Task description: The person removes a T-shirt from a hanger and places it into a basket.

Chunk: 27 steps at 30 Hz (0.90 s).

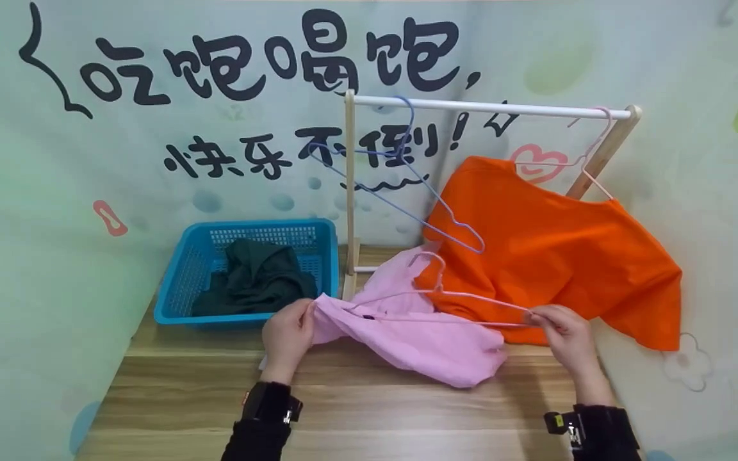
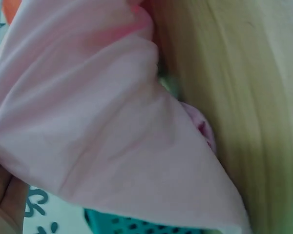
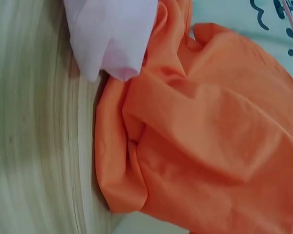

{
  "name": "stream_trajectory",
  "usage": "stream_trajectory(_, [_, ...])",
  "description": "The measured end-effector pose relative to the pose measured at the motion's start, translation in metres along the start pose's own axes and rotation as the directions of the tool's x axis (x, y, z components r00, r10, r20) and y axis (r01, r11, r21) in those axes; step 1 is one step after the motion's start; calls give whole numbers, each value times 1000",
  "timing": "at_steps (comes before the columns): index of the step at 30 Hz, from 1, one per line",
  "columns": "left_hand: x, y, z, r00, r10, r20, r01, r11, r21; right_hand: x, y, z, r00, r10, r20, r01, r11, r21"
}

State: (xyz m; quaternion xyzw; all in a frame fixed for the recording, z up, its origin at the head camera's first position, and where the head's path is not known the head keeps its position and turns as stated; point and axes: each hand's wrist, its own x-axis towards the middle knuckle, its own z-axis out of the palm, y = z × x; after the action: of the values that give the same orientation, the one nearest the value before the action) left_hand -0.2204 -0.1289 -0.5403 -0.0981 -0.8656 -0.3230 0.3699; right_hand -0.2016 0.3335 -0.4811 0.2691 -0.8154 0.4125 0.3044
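My left hand (image 1: 287, 336) pinches the edge of a pink shirt (image 1: 433, 355) at its upper left corner. The cloth spreads broadly across the left wrist view, with my fingers (image 2: 7, 195) at its left edge. With fingertips and thumb, my right hand (image 1: 564, 333) holds the right end of a pink clothes hanger (image 1: 440, 285). The hanger's left end runs into the shirt's opening, hidden by cloth, while its hook points up. The right end stands outside the fabric. Close behind hangs an orange shirt (image 1: 555, 256), which fills much of the right wrist view.
Behind, a clothes rack (image 1: 491, 107) carries a bare blue hanger (image 1: 401, 153) and another pink hanger (image 1: 590, 157) bearing the orange shirt. At left, a blue basket (image 1: 164, 307) contains dark green cloth (image 1: 257, 282). The wooden table (image 1: 375, 422) extends below my hands.
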Motion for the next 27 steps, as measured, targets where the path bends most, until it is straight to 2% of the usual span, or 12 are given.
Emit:
stream_trajectory(4, [-5,-8,1,991,-114,68,111,993,39,-1,2,-11,1000,13,13,-13,1000,7])
stream_trajectory(8, [-10,-13,0,961,-240,140,231,970,77,-4,9,-20,1000,25,-5,-25,1000,-5])
stream_trajectory(11, [-12,-14,-1,942,-293,166,283,956,82,-10,20,-27,997,75,-21,-75,997,-23])
stream_trajectory(14, [-13,-15,-1,942,-292,164,281,956,83,-15,30,-34,986,160,-37,-161,987,-13])
stream_trajectory(18, [-18,-16,1,957,-249,152,236,967,96,-17,33,-43,953,291,-88,-285,955,78])
stream_trajectory(20, [-21,-17,2,961,-231,154,218,971,99,-16,34,-47,944,307,-124,-289,947,139])
stream_trajectory(22, [-25,-17,4,964,-213,157,199,975,100,-14,35,-51,950,265,-162,-240,958,159])
stream_trajectory(25, [-30,-17,7,971,-189,147,174,979,111,-9,37,-55,957,195,-216,-167,976,141])
stream_trajectory(27, [-33,-17,9,979,-155,129,140,983,118,-7,36,-57,947,193,-256,-165,978,129])
